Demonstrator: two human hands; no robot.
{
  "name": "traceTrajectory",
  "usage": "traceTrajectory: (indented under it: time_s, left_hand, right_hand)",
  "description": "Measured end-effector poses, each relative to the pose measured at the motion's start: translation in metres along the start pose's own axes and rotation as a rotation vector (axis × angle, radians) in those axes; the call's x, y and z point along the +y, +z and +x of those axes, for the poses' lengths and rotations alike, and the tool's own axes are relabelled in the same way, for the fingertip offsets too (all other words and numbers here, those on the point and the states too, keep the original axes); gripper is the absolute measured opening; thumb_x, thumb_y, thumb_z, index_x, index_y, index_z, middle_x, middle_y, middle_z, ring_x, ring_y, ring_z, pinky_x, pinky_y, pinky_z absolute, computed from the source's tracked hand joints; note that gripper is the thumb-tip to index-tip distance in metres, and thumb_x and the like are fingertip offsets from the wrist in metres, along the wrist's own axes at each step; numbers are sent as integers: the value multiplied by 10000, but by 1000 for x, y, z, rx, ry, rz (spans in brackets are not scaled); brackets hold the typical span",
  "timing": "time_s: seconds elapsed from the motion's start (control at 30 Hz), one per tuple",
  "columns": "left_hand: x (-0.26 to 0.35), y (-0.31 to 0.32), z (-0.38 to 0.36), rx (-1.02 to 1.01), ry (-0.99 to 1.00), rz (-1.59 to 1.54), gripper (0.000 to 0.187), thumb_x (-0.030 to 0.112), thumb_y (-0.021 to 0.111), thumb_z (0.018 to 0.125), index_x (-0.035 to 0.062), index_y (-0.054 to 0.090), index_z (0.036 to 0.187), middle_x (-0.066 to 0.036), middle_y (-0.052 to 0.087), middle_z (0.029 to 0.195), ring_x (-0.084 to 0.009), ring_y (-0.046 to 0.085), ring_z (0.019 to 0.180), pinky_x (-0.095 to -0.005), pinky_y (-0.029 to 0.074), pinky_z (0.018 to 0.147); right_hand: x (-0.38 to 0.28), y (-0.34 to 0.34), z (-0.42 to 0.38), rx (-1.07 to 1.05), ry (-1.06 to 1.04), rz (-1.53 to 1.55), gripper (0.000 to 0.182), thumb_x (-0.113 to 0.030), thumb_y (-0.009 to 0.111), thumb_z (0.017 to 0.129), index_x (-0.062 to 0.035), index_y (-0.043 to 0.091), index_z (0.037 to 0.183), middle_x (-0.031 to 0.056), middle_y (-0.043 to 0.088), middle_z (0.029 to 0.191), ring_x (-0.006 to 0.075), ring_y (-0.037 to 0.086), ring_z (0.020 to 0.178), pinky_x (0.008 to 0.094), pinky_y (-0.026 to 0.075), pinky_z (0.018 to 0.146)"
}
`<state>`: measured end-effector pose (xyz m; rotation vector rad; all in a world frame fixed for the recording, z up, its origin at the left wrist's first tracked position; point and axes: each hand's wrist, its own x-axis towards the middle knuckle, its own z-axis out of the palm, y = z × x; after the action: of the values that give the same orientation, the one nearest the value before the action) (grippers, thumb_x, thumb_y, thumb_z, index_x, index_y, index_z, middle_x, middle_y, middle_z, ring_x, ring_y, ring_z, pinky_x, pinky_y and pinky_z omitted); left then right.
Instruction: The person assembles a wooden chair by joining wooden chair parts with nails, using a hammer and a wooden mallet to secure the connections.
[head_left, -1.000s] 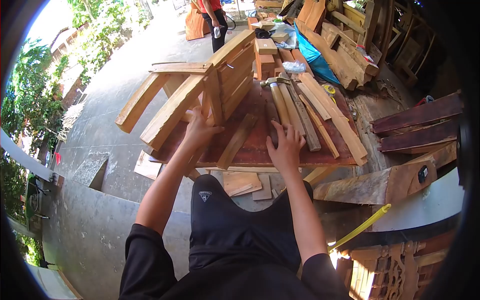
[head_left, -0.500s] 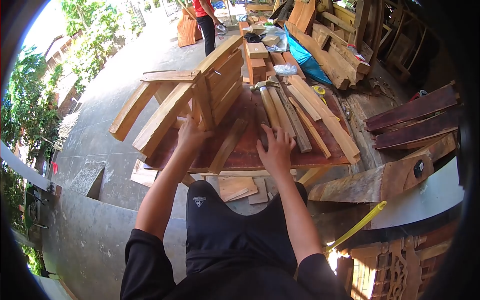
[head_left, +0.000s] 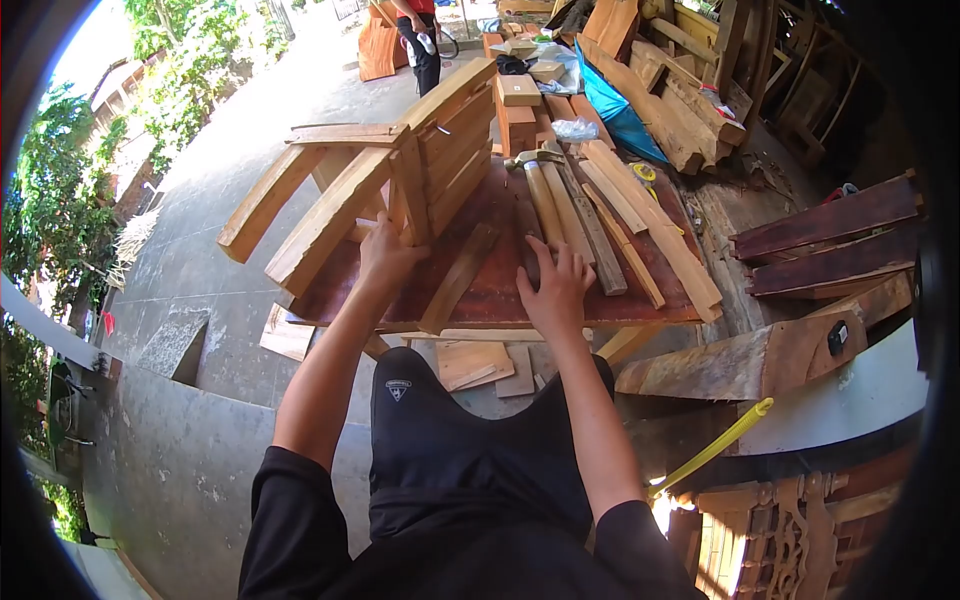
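Note:
On the left of the red-brown table [head_left: 400, 308] lies a wooden frame [head_left: 330, 215] made of thick bars and slats. My left hand [head_left: 388, 258] is closed on the lower part of this frame; its fingertips are partly hidden behind the wood. My right hand [head_left: 555, 288] rests with fingers apart over the near ends of a dark wooden piece [head_left: 527, 222] and the hammer handle [head_left: 543, 207]. The hammer head [head_left: 535, 158] points away from me. Between my hands lies a short wooden strip [head_left: 460, 275].
Long wooden strips [head_left: 655, 225] lie right of the hammer, with a yellow tape [head_left: 645, 178] near them. Behind are wooden blocks [head_left: 517, 125], a blue sheet [head_left: 612, 110] and stacked timber [head_left: 660, 100]. A person [head_left: 422, 45] stands at the back.
The camera view has shifted slightly. Both hands remain in nearly the same places by the frame and hammer. The person at the back has changed pose.

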<state>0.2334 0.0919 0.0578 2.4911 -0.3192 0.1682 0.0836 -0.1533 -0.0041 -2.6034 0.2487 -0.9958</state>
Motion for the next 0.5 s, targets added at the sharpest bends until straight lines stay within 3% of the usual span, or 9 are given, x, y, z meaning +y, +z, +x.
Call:
traceTrajectory:
  time_s: [0.5]
  left_hand:
    - [-4, 5, 1, 11, 6, 75, 692, 307, 923, 727, -67, 540, 1165, -343, 713, 1146, -496, 681, 1148, -526, 546, 991]
  right_hand:
    - [-1, -1, -1, -15, 5, 5, 502, -308, 708, 969, -192, 632, 1451, 125, 577, 1326, 315, 525, 1257, 525, 334, 1132]
